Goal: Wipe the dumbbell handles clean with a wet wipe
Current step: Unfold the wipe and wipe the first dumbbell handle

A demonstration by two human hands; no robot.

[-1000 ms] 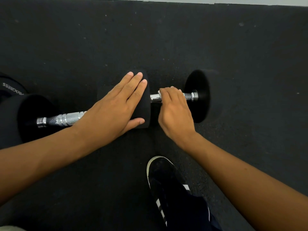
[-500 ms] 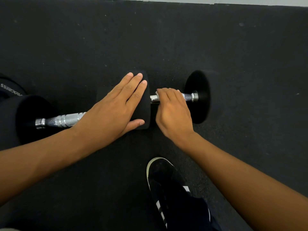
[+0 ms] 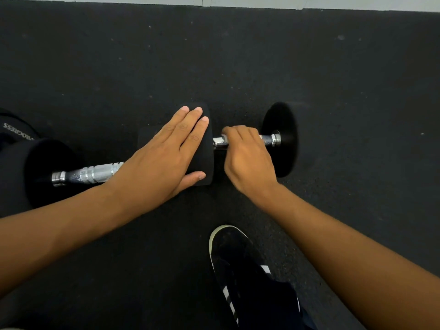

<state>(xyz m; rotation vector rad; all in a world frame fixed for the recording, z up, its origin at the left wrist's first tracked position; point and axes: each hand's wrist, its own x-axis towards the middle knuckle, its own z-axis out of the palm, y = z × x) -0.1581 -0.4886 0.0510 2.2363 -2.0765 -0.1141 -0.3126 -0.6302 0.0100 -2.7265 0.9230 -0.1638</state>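
A black dumbbell lies on the floor, its chrome handle (image 3: 220,142) running between a left head (image 3: 202,160) and a right head (image 3: 282,139). My left hand (image 3: 164,160) lies flat with straight fingers on the left head. My right hand (image 3: 247,158) is curled over the handle and looks motion-blurred. A sliver of white at its fingertips may be the wet wipe, otherwise hidden. A second dumbbell's chrome handle (image 3: 90,174) shows to the left, partly under my left wrist.
The second dumbbell's black head (image 3: 26,170) sits at the far left, with another lettered black weight (image 3: 16,133) behind it. My black shoe (image 3: 238,270) stands on the dark rubber floor (image 3: 238,67) below the hands. A pale floor edge (image 3: 238,1) runs along the top.
My right hand has slid a little to the left along the handle, towards the head under my left hand. My left hand has stayed flat in place.
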